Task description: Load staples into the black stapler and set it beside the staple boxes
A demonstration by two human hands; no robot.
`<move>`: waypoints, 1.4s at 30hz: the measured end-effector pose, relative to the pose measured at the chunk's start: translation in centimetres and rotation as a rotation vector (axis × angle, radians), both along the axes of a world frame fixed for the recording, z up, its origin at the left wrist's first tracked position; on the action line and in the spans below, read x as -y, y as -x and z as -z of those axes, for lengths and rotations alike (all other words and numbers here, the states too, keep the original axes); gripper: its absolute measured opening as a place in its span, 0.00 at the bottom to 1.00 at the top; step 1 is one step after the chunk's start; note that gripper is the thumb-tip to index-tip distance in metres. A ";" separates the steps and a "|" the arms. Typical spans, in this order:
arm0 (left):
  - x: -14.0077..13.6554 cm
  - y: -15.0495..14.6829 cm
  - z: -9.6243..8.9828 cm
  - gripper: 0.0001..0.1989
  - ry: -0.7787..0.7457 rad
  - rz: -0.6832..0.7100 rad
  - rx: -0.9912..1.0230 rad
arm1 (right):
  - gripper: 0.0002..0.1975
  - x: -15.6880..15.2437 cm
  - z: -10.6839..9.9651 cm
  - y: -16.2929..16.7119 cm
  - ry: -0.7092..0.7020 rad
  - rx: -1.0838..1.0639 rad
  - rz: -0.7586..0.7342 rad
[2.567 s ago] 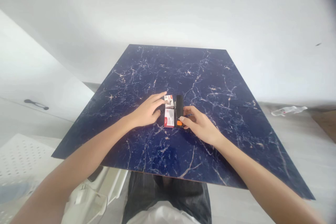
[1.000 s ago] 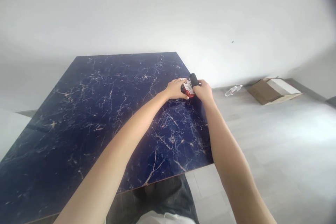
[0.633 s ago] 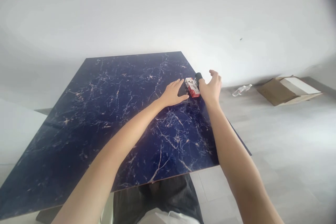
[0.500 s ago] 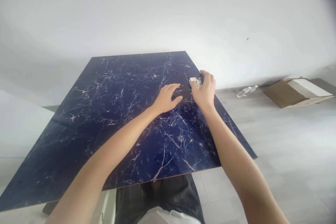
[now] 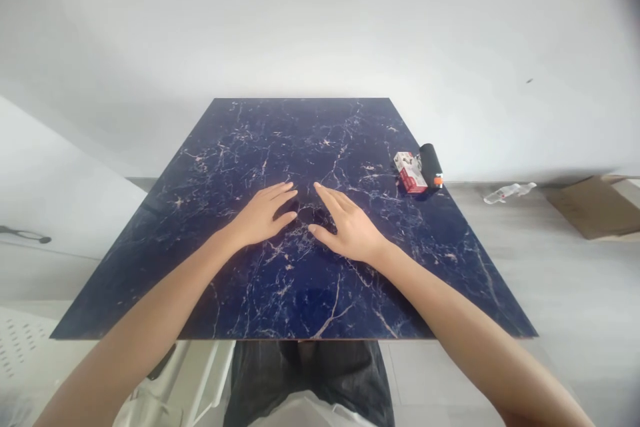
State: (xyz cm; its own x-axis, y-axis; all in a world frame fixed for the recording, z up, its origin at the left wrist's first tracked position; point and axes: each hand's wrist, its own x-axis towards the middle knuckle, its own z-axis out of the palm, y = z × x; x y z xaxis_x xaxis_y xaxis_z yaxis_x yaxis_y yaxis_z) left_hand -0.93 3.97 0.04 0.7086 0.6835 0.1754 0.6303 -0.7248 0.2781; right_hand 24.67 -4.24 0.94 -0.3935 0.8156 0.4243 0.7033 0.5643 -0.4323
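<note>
Both my hands rest on or just above the middle of a dark blue, marble-patterned tabletop (image 5: pixel 200 213). My left hand (image 5: pixel 263 213) holds nothing, its thumb apart from the outstretched fingers. Facing it across a small gap, my right hand (image 5: pixel 350 223) is likewise free, thumb and fingers apart. Near the tabletop's right edge lies a small red and white box (image 5: pixel 411 173) with pictures on it. Close against its right side is a black cylindrical object (image 5: pixel 431 165) with an orange patch at its near end. Neither hand touches these two things.
A white wall (image 5: pixel 300 27) stands behind the table. On the floor to the right lie a clear plastic bottle (image 5: pixel 507 193) and an open cardboard box (image 5: pixel 593 207). A white cabinet or door with a dark handle (image 5: pixel 25 235) is at the left.
My right hand has let go of the small box and black object and come back to the middle, opposite my left hand. The view has swung left.
</note>
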 end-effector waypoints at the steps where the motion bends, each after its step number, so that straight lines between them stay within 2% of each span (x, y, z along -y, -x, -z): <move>1: -0.2 0.2 0.0 0.31 0.019 0.014 -0.016 | 0.41 0.0 0.2 0.1 0.002 0.012 0.010; 3: -0.2 0.1 -0.1 0.31 0.048 0.049 -0.055 | 0.40 -0.1 0.6 0.3 0.024 0.068 0.024; 6: 0.4 -0.5 0.0 0.32 0.083 0.069 -0.122 | 0.31 -0.2 1.2 0.1 0.090 0.207 -0.009; 9: 1.2 -0.9 0.0 0.33 0.091 0.062 -0.145 | 0.27 -0.2 1.3 -0.1 0.108 0.284 -0.034; 16: 2.4 -1.7 -0.5 0.33 0.097 0.137 -0.138 | 0.25 -0.2 1.5 -0.1 0.065 0.262 -0.042; 30: 2.6 -1.7 0.0 0.33 0.097 0.135 -0.139 | 0.21 -0.8 1.9 -0.4 0.036 0.217 -0.038; 42: 2.8 -1.7 0.1 0.32 0.101 0.130 -0.138 | 0.22 -0.6 1.6 -0.4 0.041 0.222 -0.054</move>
